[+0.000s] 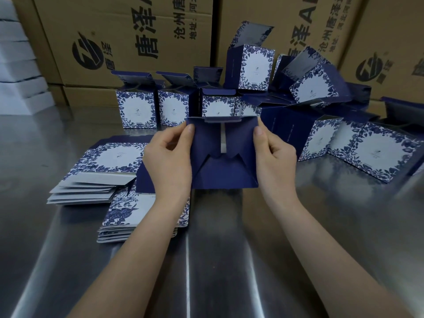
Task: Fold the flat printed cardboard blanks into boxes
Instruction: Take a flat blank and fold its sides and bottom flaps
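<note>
Above the steel table [229,249], left hand [171,157] and right hand [273,154] pinch a blue blank [206,143] by its side edges; bottom flaps [223,173] apparently half-interlocked. Next: squeeze the sides inward to square it.

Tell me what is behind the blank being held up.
A row of folded boxes stands behind the blank. The blank covers the lower part of the middle box and the table beneath it.

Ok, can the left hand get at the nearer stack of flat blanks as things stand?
Probably, once freed: the left hand now pinches the dark blue blank, but the nearer stack lies with nothing on top, right by its wrist.
</note>
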